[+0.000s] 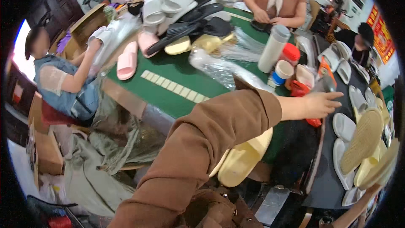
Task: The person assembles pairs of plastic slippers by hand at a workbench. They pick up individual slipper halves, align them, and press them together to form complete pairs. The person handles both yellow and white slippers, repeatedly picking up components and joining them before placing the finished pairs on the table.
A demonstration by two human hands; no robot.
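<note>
My left arm, in a brown sleeve, stretches across to the right. My left hand (317, 104) is open, fingers extended, near a dark rounded thing (325, 84) and a red plastic bag (300, 88). At the lower right rim my right forearm (356, 207) reaches up among slippers; its hand is blurred and its fingers cannot be made out. Close to it a slipper with a tan textured sole (361, 141) leans over white slippers (344, 160) and a yellow slipper (366, 169). Below my left sleeve lie pale yellow slippers (242, 162), partly hidden by the arm.
On the green table (166, 101) are a slipper pile (177, 12), pink slippers (127, 61), a row of pale tiles (173, 86), clear plastic sleeves (221, 67), and a tall white bottle (273, 48). Co-workers sit at left (67, 74) and across (276, 0), handling slippers.
</note>
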